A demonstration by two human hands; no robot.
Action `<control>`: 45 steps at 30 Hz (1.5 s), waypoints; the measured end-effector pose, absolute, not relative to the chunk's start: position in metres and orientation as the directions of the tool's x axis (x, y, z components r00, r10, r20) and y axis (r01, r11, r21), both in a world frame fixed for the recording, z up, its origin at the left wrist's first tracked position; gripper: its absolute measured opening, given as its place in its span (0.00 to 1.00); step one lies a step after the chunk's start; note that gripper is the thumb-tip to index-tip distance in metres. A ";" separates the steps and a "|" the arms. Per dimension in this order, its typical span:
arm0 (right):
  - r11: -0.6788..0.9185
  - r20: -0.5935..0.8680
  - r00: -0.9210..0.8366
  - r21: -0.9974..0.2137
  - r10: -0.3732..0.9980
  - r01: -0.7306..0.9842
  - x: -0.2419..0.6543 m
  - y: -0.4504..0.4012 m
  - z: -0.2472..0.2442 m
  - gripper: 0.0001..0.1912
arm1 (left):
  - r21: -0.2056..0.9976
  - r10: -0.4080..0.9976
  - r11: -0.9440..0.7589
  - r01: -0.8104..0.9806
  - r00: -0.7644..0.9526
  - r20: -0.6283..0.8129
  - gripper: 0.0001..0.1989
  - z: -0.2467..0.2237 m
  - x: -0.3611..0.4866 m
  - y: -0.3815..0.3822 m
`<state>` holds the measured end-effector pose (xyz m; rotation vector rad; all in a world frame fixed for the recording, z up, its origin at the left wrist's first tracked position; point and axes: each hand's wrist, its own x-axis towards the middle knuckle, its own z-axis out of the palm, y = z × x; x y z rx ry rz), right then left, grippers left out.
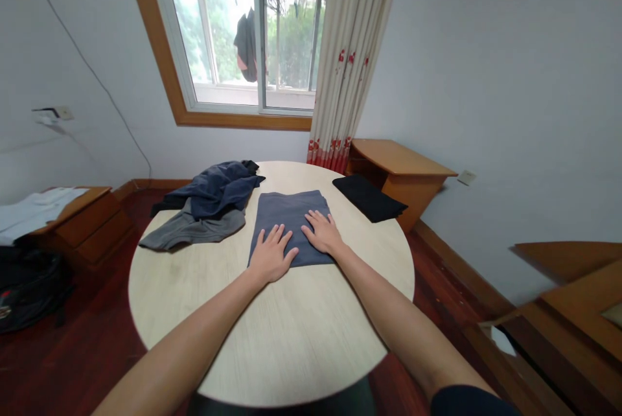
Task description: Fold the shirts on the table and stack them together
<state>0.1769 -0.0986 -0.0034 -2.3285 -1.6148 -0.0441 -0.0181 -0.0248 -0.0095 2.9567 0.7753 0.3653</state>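
A dark grey-blue folded cloth (291,208) lies flat in the middle of the round pale table (301,325). My left hand (272,255) rests on its lower left part, palm down with the fingers spread. On the cloth's right side lies my right hand (322,232), also flat with fingers apart. Neither hand grips anything. A loose pile of clothes sits at the table's left, with a navy garment (218,189) over a grey one (194,229). A black folded cloth (368,197) lies at the right back of the table.
Behind the table's right side stands a wooden desk (403,160) beside a long patterned curtain (352,53). A wooden drawer unit (94,228) is at the left, near a black bag (29,286) on the floor. Wooden furniture (573,312) stands at the lower right.
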 end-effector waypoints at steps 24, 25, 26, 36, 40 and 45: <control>-0.376 0.270 0.401 -0.141 0.875 0.916 0.158 -0.144 0.017 0.26 | 0.225 0.402 -0.901 0.371 0.909 0.111 0.27 0.017 -0.024 -0.035; -0.389 0.234 0.413 -0.142 0.880 0.910 0.166 -0.143 0.012 0.29 | 0.225 0.391 -0.904 0.364 0.916 0.090 0.29 0.014 -0.022 -0.040; -0.398 0.193 0.420 -0.143 0.887 0.906 0.173 -0.142 0.007 0.31 | 0.220 0.388 -0.905 0.365 0.918 0.076 0.30 0.010 -0.021 -0.043; -0.514 0.009 0.522 -0.167 0.853 0.842 0.196 -0.161 0.001 0.38 | 0.171 0.746 -0.663 0.729 0.663 0.066 0.38 0.000 -0.042 0.017; -0.502 -0.075 0.497 -0.150 0.865 0.852 0.200 -0.161 0.012 0.41 | 0.148 0.739 -0.670 0.728 0.673 0.035 0.40 0.001 -0.047 0.028; -0.590 -0.031 0.597 -0.200 0.802 0.782 0.217 -0.127 0.028 0.42 | 0.146 0.724 -0.683 0.716 0.690 0.007 0.43 0.003 -0.046 0.023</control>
